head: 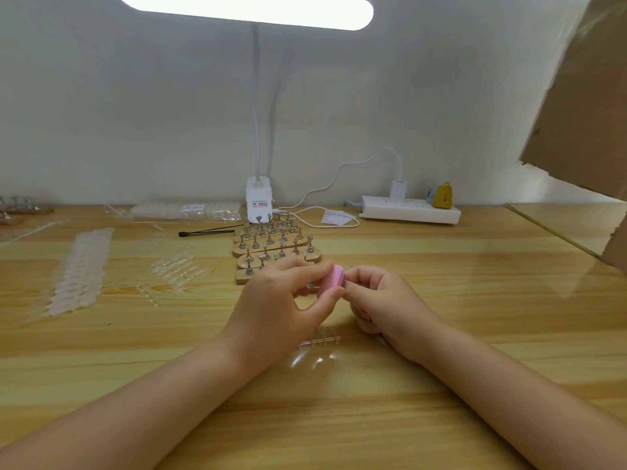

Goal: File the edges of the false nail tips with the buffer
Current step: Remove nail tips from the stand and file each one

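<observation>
Broadly, a wooden desk [441, 300] carries a lit clip lamp [258, 198] at the back, wooden nail stands [271, 245] before it, and rows of clear nail tips [79, 273] at the left. Near the middle, the left hand [274, 310] pinches a pink buffer [331, 281] between thumb and fingers. The right hand [383, 300] meets it with fingers curled; whatever it holds is too small to tell.

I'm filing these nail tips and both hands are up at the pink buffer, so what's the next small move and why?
Probably a short stroke of the pink buffer along the tip's edge. The left hand pinches the buffer, and the right hand has its fingers curled right against it, presumably holding a nail tip, though the tip itself is too small to see. More clear tips lie on the table just below.
</observation>
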A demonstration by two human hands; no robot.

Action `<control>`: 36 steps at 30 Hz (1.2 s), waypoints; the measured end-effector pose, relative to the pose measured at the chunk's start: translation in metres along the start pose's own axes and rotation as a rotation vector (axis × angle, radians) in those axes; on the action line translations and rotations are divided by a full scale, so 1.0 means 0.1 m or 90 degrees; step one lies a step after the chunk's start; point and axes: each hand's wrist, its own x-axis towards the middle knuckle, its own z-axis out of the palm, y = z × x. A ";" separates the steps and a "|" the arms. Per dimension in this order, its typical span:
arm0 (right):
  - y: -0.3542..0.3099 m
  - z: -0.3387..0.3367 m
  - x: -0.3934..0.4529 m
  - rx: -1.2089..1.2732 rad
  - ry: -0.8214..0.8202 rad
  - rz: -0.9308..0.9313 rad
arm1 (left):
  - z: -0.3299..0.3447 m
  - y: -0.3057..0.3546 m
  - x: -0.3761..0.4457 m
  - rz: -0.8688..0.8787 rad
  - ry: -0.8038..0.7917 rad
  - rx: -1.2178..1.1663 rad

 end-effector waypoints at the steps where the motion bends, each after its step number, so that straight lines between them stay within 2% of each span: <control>1: 0.00 -0.01 0.00 0.005 0.000 0.001 | 0.00 0.00 0.00 -0.001 0.010 -0.001; 7: 0.03 -0.01 0.04 0.045 0.008 0.007 | 0.04 -0.03 0.01 -0.026 0.084 -0.018; 11: 0.03 -0.04 0.03 0.039 -0.020 -0.001 | 0.02 -0.05 0.01 0.116 0.030 0.021; 14: 0.02 -0.06 0.04 0.063 -0.041 0.003 | 0.01 -0.12 0.01 0.120 -0.013 0.083; 17: 0.01 -0.07 0.05 0.108 -0.040 0.012 | 0.01 -0.14 0.00 0.117 -0.006 0.114; 20: 0.01 -0.06 0.04 0.105 -0.043 0.006 | 0.02 -0.10 0.02 0.179 0.017 0.071; 22: 0.01 -0.07 0.04 0.083 -0.053 0.006 | 0.02 -0.09 0.02 0.214 -0.017 0.081; 24: -0.01 -0.08 0.03 0.095 -0.071 0.012 | 0.00 -0.12 0.02 0.188 -0.040 0.124; 27: -0.03 -0.08 0.03 0.132 -0.076 0.018 | -0.03 -0.15 0.01 0.134 -0.019 0.151; 30: -0.01 -0.07 0.04 0.110 -0.066 0.012 | 0.00 -0.08 0.03 0.198 0.021 0.112; 32: -0.01 -0.07 0.04 0.084 -0.070 0.010 | 0.03 -0.04 0.02 0.235 -0.003 0.118; 36: -0.03 -0.08 0.03 0.134 -0.083 0.019 | 0.00 -0.14 0.02 0.154 -0.020 0.155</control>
